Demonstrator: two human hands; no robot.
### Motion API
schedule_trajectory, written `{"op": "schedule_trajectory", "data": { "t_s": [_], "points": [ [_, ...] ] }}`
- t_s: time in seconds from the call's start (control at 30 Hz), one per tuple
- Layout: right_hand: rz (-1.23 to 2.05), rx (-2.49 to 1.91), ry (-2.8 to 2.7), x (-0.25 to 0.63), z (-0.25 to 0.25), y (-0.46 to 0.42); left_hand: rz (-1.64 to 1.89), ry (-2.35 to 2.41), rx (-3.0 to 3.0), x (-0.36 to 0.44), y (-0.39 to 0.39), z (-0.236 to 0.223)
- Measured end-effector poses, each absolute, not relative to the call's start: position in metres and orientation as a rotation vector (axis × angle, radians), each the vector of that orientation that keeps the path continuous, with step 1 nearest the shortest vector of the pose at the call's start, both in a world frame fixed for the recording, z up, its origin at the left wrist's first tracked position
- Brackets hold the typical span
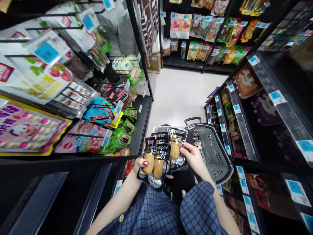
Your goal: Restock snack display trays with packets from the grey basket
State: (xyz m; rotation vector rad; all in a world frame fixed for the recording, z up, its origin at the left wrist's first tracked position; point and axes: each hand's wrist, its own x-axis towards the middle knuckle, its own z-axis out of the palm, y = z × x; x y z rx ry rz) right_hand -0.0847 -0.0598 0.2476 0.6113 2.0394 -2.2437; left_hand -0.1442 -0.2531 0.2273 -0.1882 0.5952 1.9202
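Note:
Low in front of me, my left hand (141, 165) grips a couple of black-and-clear sausage packs (158, 166), its thumb pressed on the front of the leftmost one. My right hand (193, 155) pinches another sausage pack (175, 148) by its right edge. Each pack shows a plump tan sausage through a clear window, with "85" printed above. Behind them is a clear plastic tray (161, 128), mostly covered by the packs; what supports it is hidden. The fingers of my left hand behind the packs are largely out of sight.
A dark grey shopping basket (210, 153) stands on the floor at my right, a small package inside. Snack shelves rise on both sides, with hanging bags (41, 75) close on the left. Pale floor (173, 94) leads to a back shelf (186, 62); a cardboard box (155, 62) sits beside it.

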Motion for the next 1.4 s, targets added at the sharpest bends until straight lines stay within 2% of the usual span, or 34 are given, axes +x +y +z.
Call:
{"op": "schedule_trajectory", "data": {
  "t_s": [0.13, 0.27, 0.37, 0.5, 0.6, 0.83, 1.03, 1.17, 1.33, 1.4],
  "points": [
    [-2.639, 0.735, 1.671, -0.084, 0.251, -0.049, 1.948, 0.63, -0.124, -0.145, -0.251, 0.237],
    [-2.835, 0.727, 1.384, -0.078, 0.256, -0.037, 1.924, 0.653, -0.077, -0.151, -0.26, 0.237],
    [-2.989, 0.406, 0.909, -0.072, 0.254, -0.031, 1.902, 0.538, 0.073, -0.159, -0.27, 0.233],
    [-3.135, -0.231, 0.209, -0.068, 0.245, -0.031, 2.001, 0.358, 0.217, -0.165, -0.279, 0.232],
    [-3.154, -0.4, -0.03, -0.068, 0.243, -0.034, 2.065, 0.374, 0.222, -0.166, -0.281, 0.232],
    [-3.223, 0.033, -0.294, -0.068, 0.255, -0.032, 2.07, 0.475, 0.2, -0.166, -0.285, 0.22],
    [-3.24, 0.105, -0.301, -0.068, 0.256, -0.027, 2.08, 0.584, 0.227, -0.166, -0.283, 0.224],
    [-3.149, -0.154, -0.136, -0.069, 0.249, -0.029, 2.076, 0.546, 0.209, -0.165, -0.282, 0.227],
    [-2.854, -0.911, 0.109, -0.078, 0.242, -0.036, 2.079, 0.643, 0.183, -0.165, -0.282, 0.226],
    [-2.792, -0.94, 0.234, -0.077, 0.246, -0.037, 2.078, 0.678, 0.162, -0.166, -0.282, 0.226]
  ]
}}
